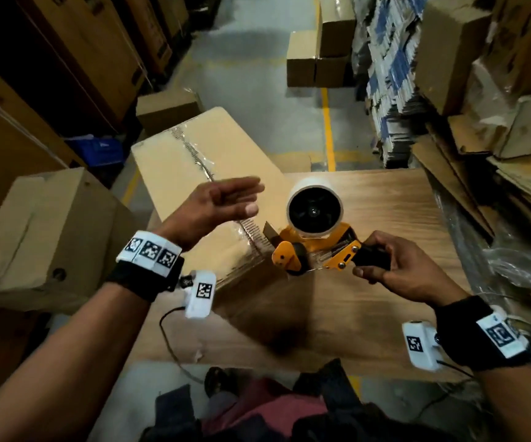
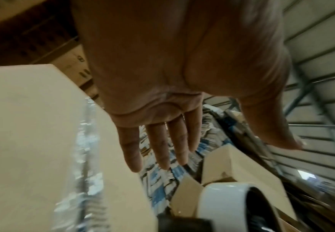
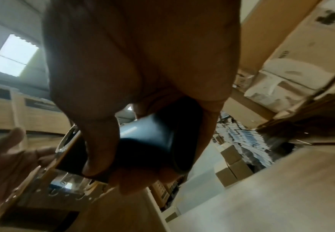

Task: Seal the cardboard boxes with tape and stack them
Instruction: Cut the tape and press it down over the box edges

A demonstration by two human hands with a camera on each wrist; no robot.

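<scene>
Gripping the dispenser at the near end of the box on the desk, the right hand has apparently finished the top seam; left hand hovers released; stacking remains.

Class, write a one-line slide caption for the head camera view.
Right hand grips the tape dispenser beside a taped cardboard box; left hand hovers open.

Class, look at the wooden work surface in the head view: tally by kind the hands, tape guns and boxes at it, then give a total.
Hands: 2, left hand and right hand
Tape gun: 1
Taped box: 1
Total: 4
</scene>
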